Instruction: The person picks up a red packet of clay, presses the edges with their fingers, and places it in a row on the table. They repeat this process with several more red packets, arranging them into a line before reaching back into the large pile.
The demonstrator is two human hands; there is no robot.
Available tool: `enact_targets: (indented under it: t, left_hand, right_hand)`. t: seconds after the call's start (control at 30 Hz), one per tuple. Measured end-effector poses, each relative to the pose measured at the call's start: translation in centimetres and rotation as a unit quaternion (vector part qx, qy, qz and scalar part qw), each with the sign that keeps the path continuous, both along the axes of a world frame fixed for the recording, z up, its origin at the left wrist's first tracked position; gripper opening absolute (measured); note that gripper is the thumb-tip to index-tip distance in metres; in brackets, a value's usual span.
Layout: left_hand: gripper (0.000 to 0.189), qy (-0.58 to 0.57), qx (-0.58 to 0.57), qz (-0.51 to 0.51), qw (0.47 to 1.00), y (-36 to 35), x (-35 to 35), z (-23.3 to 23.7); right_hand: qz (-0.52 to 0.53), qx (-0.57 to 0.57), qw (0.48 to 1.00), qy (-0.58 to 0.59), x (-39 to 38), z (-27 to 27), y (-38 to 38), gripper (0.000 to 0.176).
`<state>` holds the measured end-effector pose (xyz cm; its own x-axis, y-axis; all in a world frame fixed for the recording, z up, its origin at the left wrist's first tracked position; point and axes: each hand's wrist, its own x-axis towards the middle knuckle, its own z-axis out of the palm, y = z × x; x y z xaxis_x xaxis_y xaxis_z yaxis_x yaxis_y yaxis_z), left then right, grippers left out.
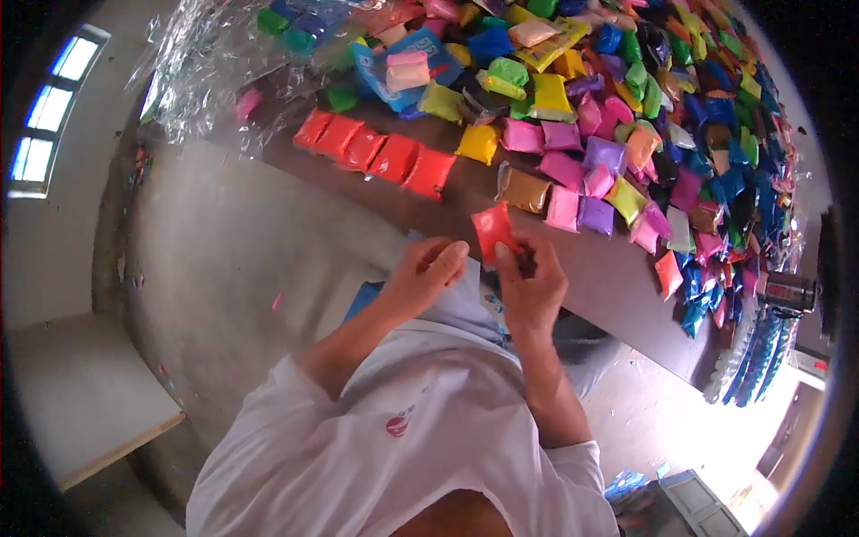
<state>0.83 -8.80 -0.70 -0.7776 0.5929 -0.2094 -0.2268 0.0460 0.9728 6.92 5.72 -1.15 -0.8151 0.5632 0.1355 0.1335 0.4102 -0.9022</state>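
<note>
My right hand (532,282) pinches a small red packet (491,229) by its lower edge, just off the table's front edge. To its left, my left hand (428,273) is closed, thumb against the curled fingers; whether anything small is inside cannot be made out. A row of several red packets (394,158) lies joined or touching on the brown table (358,192), beyond my left hand. A brown packet (523,188) lies just past the held packet, beside pink and purple ones. A yellow packet (478,143) sits at the right end of the row.
A large heap of coloured packets (707,170) covers the back and right of the table. Clear plastic film (215,80) lies at the back left. Clear and blue strips (756,358) hang at the far right end. A pale board (89,394) stands at the lower left.
</note>
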Motion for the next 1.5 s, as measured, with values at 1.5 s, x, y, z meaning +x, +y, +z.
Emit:
enact_targets:
  t: [1.5]
  left_hand:
    - [0.036, -0.047, 0.035, -0.026, 0.998, -0.7, 0.8, -1.4]
  right_hand:
    - [0.140, 0.162, 0.977, 0.015, -5.0, 0.6, -0.6, 0.026]
